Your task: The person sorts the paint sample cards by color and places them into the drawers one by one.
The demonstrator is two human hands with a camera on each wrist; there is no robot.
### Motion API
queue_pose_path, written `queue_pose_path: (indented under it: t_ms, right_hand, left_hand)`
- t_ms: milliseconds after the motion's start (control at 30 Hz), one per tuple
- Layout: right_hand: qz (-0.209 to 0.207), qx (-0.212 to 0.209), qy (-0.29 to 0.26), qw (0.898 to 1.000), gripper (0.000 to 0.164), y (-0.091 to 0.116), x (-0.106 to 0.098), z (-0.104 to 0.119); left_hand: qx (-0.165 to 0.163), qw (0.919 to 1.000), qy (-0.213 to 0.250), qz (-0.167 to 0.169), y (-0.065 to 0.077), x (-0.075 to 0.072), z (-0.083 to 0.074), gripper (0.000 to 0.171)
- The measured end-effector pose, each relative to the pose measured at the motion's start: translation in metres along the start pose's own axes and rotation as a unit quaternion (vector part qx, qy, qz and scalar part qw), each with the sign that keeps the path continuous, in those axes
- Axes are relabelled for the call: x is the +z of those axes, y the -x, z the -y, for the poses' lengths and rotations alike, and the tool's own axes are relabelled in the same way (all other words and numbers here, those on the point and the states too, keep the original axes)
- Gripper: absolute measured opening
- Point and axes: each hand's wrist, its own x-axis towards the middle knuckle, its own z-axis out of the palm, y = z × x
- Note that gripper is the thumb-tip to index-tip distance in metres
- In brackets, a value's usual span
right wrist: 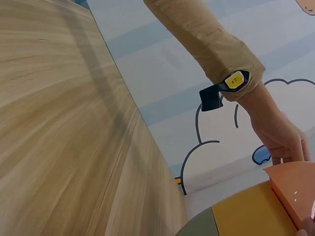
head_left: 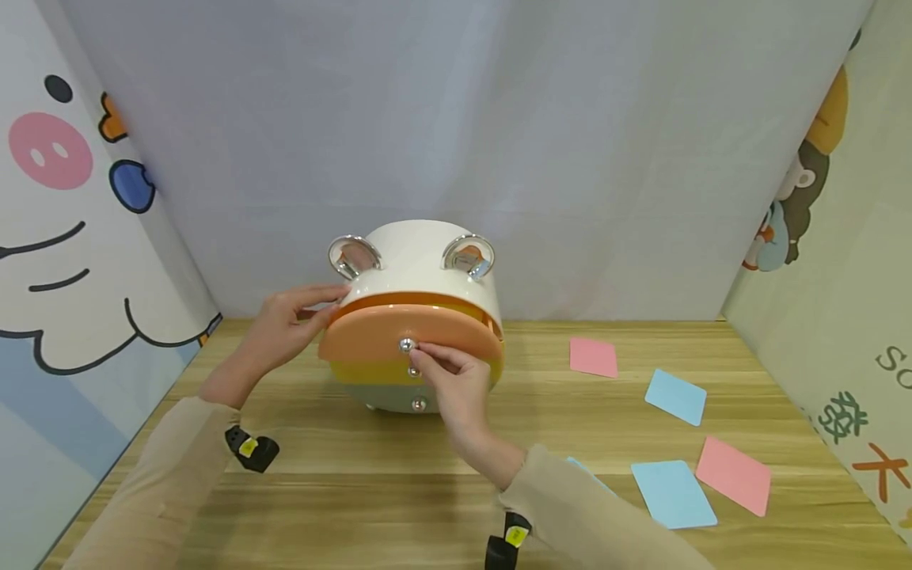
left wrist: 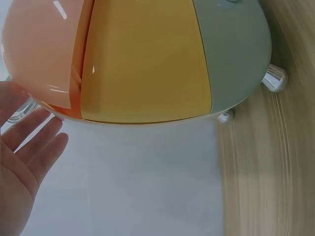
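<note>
A small rounded drawer box [head_left: 420,265] with a white shell and two silver ears stands on the table. Its top orange drawer [head_left: 370,328] is pulled partly out; the yellow drawer [left wrist: 142,64] and the grey-green drawer [left wrist: 236,54] sit flush below. With thumb and fingertips my right hand [head_left: 459,388] pinches the orange drawer's silver knob [head_left: 407,345]. My left hand [head_left: 285,328] touches the box's left side by the orange drawer, fingers fairly straight, as the left wrist view also shows. In the right wrist view only a bit of the right fingers appears at the bottom corner.
Pink cards [head_left: 594,358] and blue cards [head_left: 675,397] lie scattered on the right of the wooden table [head_left: 342,491]. A pale curtain [head_left: 606,158] hangs behind, and printed panels [head_left: 71,261] flank both sides. Each wrist bears a black camera mount [head_left: 252,450].
</note>
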Motion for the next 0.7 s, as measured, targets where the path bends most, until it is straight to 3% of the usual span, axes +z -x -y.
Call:
queue_pose_path:
  t_ms: [133,167,267,367,400,700]
  right_hand:
    - [0.010,-0.033,0.001,0.999,0.022,-0.006,-0.001,-0.003]
    - [0.015,-0.054,-0.007,0.998,0.022,-0.018,-0.005,-0.024]
    - [0.013,-0.072,-0.007,0.997,0.024,-0.022,-0.005,-0.025]
    - [0.002,-0.058,0.003,0.998,0.022,-0.026,-0.005,-0.023]
    - [-0.006,-0.041,0.013,0.999,0.023,-0.018,-0.001,-0.005]
    - [-0.016,0.000,0.013,1.000,0.021,-0.022,0.003,-0.001]
  left_hand:
    - [0.001,1.0000,-0.003,-0.005,0.000,0.000,-0.001,0.028]
    - [0.000,1.0000,-0.002,-0.006,0.001,0.000,-0.002,0.027]
    - [-0.002,1.0000,0.002,-0.009,0.001,0.000,-0.004,0.027]
    - [-0.008,0.9999,0.003,-0.008,0.001,0.001,-0.003,0.027]
    - [-0.010,0.9999,0.004,-0.008,0.001,0.001,-0.002,0.027]
    - [-0.009,0.9999,0.011,-0.009,0.002,0.003,0.002,0.029]
